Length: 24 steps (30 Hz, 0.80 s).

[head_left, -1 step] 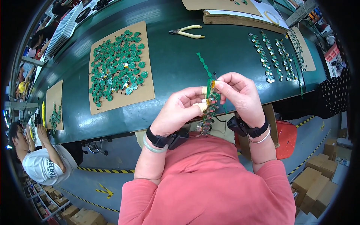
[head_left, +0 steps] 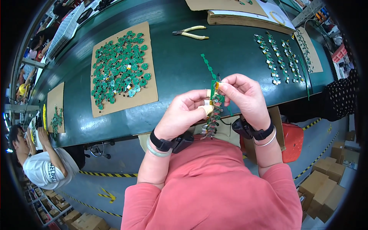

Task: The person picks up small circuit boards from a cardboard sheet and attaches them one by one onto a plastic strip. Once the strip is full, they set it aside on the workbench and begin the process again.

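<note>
Near the table's front edge, my left hand (head_left: pixel 183 112) is closed on a strip of small green circuit boards (head_left: pixel 218 99). Its thumb and a finger wear pale wraps at the tips. From this grip the strip's populated part, with dark wires and small parts, hangs toward my lap. My right hand (head_left: pixel 247 96) pinches a small piece with amber tape (head_left: pixel 217 86) at the strip's upper end, between thumb and forefinger. A bare green board strip (head_left: pixel 207 64) lies on the table just beyond my fingers. The exact contact under the fingertips is hidden.
Left on the green table (head_left: pixel 172 76), a cardboard sheet (head_left: pixel 151 82) carries many loose round boards. Cutting pliers (head_left: pixel 191 32) lie behind my hands. Several finished-looking board strips (head_left: pixel 268 57) lie at the right. A red bin (head_left: pixel 293 142) stands below. A co-worker (head_left: pixel 50 165) sits at far left.
</note>
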{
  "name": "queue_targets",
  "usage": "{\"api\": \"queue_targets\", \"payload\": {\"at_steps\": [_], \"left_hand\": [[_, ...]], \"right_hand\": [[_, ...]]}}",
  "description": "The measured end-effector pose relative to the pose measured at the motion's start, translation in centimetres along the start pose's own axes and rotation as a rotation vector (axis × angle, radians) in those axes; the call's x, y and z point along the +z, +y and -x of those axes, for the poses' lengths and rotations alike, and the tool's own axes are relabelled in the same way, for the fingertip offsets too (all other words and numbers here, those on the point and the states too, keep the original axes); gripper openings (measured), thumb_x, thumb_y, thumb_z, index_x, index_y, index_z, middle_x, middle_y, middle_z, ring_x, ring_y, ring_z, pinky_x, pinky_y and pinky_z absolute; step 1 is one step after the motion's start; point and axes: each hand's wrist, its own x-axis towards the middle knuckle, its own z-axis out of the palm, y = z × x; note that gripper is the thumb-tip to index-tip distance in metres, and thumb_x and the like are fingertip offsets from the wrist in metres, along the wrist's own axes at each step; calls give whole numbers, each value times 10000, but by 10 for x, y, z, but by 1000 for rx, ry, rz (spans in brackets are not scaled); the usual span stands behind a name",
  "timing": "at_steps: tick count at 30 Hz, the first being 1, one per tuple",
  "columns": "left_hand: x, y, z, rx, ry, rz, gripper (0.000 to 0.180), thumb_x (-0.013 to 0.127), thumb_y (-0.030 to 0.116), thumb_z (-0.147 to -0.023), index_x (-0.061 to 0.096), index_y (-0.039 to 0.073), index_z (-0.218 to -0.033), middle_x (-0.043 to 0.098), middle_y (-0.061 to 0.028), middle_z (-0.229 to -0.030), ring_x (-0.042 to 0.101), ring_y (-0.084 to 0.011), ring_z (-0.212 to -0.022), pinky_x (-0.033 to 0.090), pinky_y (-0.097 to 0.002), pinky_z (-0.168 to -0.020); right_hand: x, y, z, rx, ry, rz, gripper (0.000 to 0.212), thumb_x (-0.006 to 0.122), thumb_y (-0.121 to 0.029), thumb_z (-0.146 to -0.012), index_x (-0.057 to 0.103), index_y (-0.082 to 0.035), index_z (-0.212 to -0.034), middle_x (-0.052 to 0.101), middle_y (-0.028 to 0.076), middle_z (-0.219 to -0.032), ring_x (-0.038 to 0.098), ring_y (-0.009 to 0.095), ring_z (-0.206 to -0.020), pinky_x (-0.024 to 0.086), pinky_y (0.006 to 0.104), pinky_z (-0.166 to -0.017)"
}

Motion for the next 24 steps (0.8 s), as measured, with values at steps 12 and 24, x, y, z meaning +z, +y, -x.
{"api": "queue_targets", "payload": {"at_steps": [12, 24], "left_hand": [[1, -20, -8, 206, 182, -205, 299, 627, 32, -915, 600, -10, -1210, 681, -42, -1003, 624, -60, -842, 513, -195, -677], [-10, -16, -9, 20, 98, 33, 259, 620, 90, -933, 618, 10, -1179, 689, -62, -999, 659, -110, -827, 530, -222, -675]], "right_hand": [[15, 14, 9, -516, 167, 735, 100, 691, -3, -852, 630, -2, -932, 617, 41, -814, 598, 98, -701, 500, 240, -630], [2, 29, 4, -206, 136, 248, 81, 632, -63, -925, 622, -11, -986, 627, 20, -834, 600, 96, -703, 492, 227, -636]]}}
